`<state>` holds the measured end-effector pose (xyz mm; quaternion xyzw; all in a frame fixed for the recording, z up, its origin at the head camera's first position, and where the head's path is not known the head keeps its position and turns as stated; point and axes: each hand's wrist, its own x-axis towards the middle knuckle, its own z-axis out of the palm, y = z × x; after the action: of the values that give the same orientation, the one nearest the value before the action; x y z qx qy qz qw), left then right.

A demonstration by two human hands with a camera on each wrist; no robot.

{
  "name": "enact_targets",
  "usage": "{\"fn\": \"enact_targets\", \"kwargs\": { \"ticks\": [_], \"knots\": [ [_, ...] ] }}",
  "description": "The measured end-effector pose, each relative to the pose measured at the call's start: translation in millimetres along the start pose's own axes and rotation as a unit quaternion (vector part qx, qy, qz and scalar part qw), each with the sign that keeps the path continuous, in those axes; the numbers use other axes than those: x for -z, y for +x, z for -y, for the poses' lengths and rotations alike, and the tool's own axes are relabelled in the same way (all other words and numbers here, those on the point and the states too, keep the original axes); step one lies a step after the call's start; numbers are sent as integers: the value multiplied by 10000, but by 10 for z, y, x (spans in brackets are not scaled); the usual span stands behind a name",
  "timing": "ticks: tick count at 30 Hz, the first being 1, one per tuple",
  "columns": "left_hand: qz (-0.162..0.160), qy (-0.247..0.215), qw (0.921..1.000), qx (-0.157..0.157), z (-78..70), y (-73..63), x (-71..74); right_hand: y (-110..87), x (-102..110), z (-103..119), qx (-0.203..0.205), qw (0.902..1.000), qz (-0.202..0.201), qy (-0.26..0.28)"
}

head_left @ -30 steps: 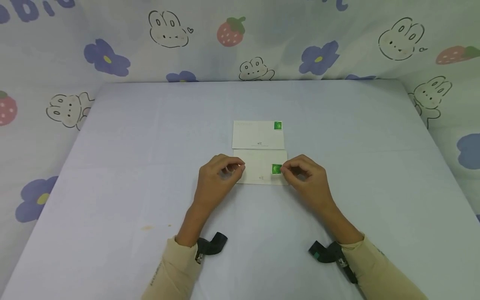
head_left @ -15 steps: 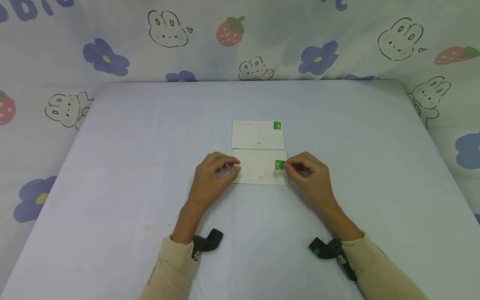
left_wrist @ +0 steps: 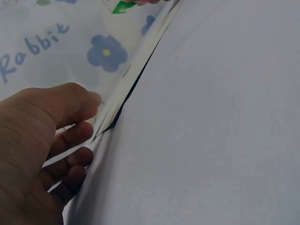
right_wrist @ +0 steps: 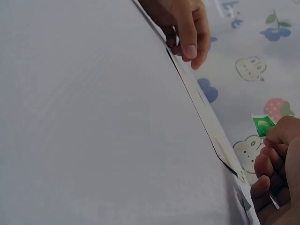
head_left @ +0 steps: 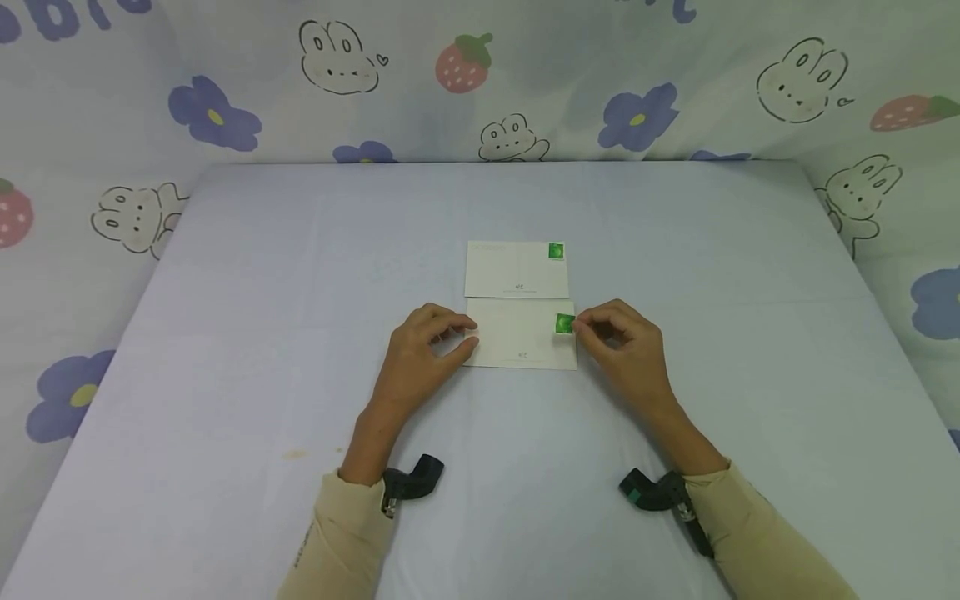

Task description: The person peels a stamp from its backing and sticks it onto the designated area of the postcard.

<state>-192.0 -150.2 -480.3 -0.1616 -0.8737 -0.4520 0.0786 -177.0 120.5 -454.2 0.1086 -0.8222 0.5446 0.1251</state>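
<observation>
Between thumb and forefinger my right hand (head_left: 624, 343) pinches a small green postage stamp (head_left: 565, 323), which is held over the right part of the near white postcard (head_left: 517, 333). In the right wrist view the stamp (right_wrist: 263, 124) sticks out from the fingertips, apart from the card. My left hand (head_left: 426, 346) is at that card's left edge, with thumb and forefinger apart; the left wrist view shows its fingers (left_wrist: 82, 133) close to the card's end, contact unclear. Directly behind lies a second postcard (head_left: 510, 271) with a similar green stamp (head_left: 556, 251) in its upper right corner.
A white cloth covers the table (head_left: 225, 333). Behind and beside it hangs a patterned curtain (head_left: 555, 50) with rabbits, flowers and strawberries. Black wrist cameras, left (head_left: 420, 479) and right (head_left: 651, 492), sit near the sleeve cuffs.
My right hand has moved the stamp up and to the right, towards the near card's upper right corner. My left hand has drawn back slightly left, its thumb and forefinger spreading apart.
</observation>
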Motion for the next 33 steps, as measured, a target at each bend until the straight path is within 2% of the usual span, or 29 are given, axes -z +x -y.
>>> {"fn": "enact_targets", "kwargs": {
  "ticks": [7,17,33],
  "knots": [
    [93,89,9999,55,3,-12,10,10,-5,-3,-24,10000,18,-39],
    [215,310,9993,52,36,-23,3,47,2,-41,214,9997,-83,-93],
    [344,509,9981,73,15,-24,16,89,16,-77,203,9996,-154,-84]
  ]
}}
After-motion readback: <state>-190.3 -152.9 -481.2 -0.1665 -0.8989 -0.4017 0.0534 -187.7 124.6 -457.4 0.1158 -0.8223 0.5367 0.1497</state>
